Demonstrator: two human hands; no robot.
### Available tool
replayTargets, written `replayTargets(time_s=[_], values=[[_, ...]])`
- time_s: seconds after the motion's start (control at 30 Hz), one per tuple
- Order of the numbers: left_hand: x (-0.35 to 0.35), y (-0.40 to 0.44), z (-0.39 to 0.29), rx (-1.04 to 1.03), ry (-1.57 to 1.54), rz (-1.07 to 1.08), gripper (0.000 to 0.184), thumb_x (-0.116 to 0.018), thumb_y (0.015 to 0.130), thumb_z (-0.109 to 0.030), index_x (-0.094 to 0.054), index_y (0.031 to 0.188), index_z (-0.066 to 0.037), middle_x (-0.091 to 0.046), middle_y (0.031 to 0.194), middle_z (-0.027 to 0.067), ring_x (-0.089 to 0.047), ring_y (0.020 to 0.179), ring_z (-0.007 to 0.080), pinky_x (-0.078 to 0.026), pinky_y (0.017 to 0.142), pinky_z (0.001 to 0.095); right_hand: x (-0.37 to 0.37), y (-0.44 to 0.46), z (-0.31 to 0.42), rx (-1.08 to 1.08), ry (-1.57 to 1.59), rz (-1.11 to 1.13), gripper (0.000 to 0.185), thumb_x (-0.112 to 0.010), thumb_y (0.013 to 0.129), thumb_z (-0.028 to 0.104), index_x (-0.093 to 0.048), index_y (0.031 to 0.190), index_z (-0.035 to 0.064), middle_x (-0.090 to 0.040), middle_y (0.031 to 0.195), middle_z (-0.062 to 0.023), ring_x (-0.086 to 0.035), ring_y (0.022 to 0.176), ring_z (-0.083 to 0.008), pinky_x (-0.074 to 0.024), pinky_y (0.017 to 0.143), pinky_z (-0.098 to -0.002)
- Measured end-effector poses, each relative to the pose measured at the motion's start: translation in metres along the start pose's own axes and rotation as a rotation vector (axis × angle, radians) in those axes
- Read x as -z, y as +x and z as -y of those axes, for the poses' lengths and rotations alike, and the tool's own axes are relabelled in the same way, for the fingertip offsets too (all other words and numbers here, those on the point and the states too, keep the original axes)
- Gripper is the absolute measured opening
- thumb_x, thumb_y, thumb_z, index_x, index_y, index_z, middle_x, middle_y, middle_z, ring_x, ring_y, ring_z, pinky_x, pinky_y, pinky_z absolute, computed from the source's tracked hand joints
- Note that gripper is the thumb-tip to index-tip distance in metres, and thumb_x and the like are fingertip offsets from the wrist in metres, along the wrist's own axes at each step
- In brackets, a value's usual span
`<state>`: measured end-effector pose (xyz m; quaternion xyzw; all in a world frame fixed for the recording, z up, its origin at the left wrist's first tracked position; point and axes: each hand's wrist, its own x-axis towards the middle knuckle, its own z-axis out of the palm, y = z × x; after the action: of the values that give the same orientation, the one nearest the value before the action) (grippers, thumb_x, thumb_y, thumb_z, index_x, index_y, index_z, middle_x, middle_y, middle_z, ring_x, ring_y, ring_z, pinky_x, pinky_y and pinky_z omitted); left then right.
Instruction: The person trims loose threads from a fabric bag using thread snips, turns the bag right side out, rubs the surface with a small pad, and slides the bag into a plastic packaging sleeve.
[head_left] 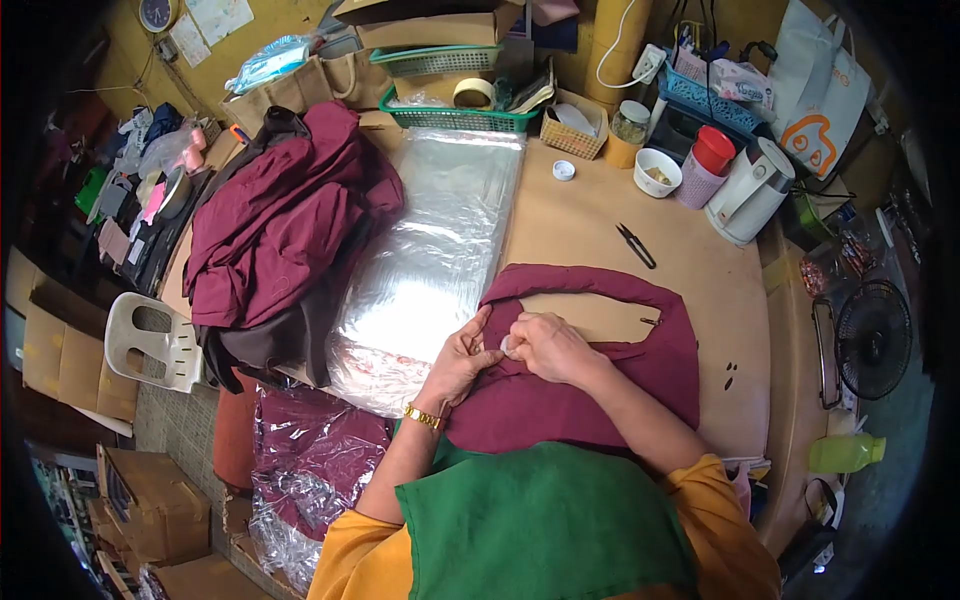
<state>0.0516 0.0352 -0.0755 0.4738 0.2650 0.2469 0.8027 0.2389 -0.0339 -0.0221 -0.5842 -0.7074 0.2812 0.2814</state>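
A maroon cloth item (590, 405), looking like a bag with a wide looped strap (600, 281), lies at the table's near edge. A small dark metal zip pull or clasp (652, 321) shows at the right of its opening. My left hand (462, 355), with a gold watch above it, pinches the cloth at the opening's left side. Closed beside it, my right hand (555, 347) holds a small whitish thing (508, 347) against the cloth; its kind is mostly hidden by fingers. Black thread snips (636, 246) lie beyond the strap.
Clear plastic bags (430, 230) lie left of the work, beside a heap of maroon items (290, 220). Along the back stand a green basket (460, 121), a white bowl (657, 173) and a kettle (752, 190). A white plastic stool (150, 340) stands at left.
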Motion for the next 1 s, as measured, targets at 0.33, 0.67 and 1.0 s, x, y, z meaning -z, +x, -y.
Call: replayTargets(time_s=[0.33, 0.67, 1.0], values=[[-0.014, -0.005, -0.006, -0.01, -0.037, -0.08, 0.087, -0.062, 0.075, 0.016, -0.023, 0.152, 0.004, -0.045, 0.092, -0.0054, -0.04, 0.074, 0.003, -0.038, 0.065, 0.0159, -0.026, 0.01, 0.002, -0.023, 0.029, -0.202, 0.008, -0.064, 0.081, 0.007, -0.064, 0.079, -0.0012, -0.061, 0.084, -0.0178, -0.062, 0.083, -0.0377, -0.0483, 0.077, -0.0467], [-0.013, -0.003, -0.006, -0.01, -0.007, -0.074, 0.089, -0.059, 0.072, 0.02, -0.024, 0.152, 0.003, -0.041, 0.088, -0.009, -0.037, 0.071, 0.0014, -0.037, 0.066, 0.0142, -0.025, 0.01, -0.005, -0.077, -0.064, -0.284, 0.012, -0.067, 0.082, 0.01, -0.06, 0.079, -0.0004, -0.063, 0.082, -0.0192, -0.064, 0.081, -0.0386, -0.0489, 0.073, -0.0476], [-0.014, -0.006, -0.017, -0.027, 0.148, -0.093, 0.088, -0.061, 0.073, 0.017, -0.026, 0.152, 0.002, -0.034, 0.083, -0.0076, -0.035, 0.069, 0.0025, -0.036, 0.064, 0.0144, -0.002, -0.004, -0.005, -0.246, 0.059, -0.088, 0.01, -0.067, 0.081, 0.012, -0.065, 0.08, 0.0016, -0.068, 0.086, -0.0177, -0.066, 0.086, -0.0347, -0.0495, 0.077, -0.0454]])
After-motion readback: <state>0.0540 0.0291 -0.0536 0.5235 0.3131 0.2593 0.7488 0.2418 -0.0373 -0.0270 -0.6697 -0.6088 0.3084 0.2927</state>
